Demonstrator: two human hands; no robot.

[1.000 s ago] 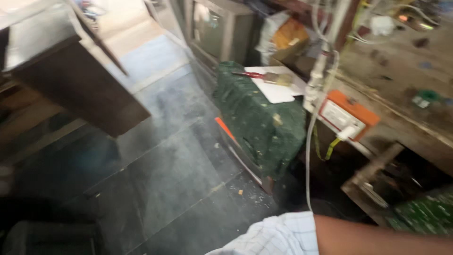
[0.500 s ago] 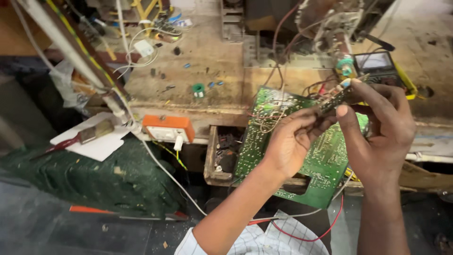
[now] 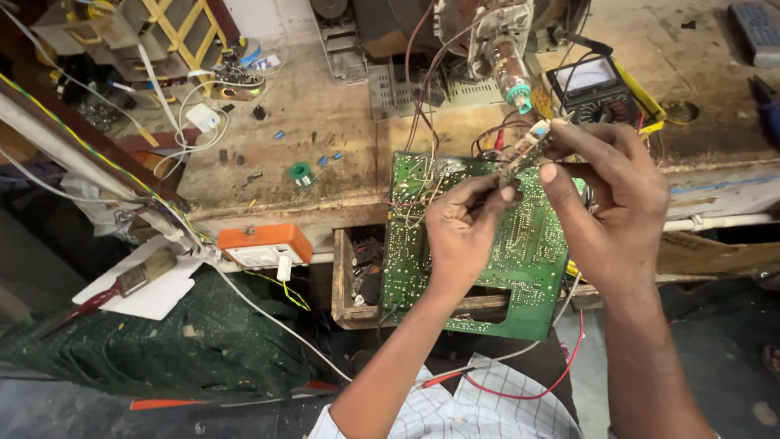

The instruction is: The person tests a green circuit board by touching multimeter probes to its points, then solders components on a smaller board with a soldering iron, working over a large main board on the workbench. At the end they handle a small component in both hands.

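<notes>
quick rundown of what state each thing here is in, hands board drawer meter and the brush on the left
left hand: pinched on a small part over the board
right hand: gripping the small board piece
green circuit board: tilted, solder side up
wooden drawer: pulled open
meter: lying flat
brush: lying on white paper

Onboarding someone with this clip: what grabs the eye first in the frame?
First the two hands at centre: left hand and right hand pinch a small component between their fingertips above a large green circuit board propped at the workbench edge. Next, the orange switch box on the bench front at left. Behind the hands sits an analog multimeter amid tangled wires.
</notes>
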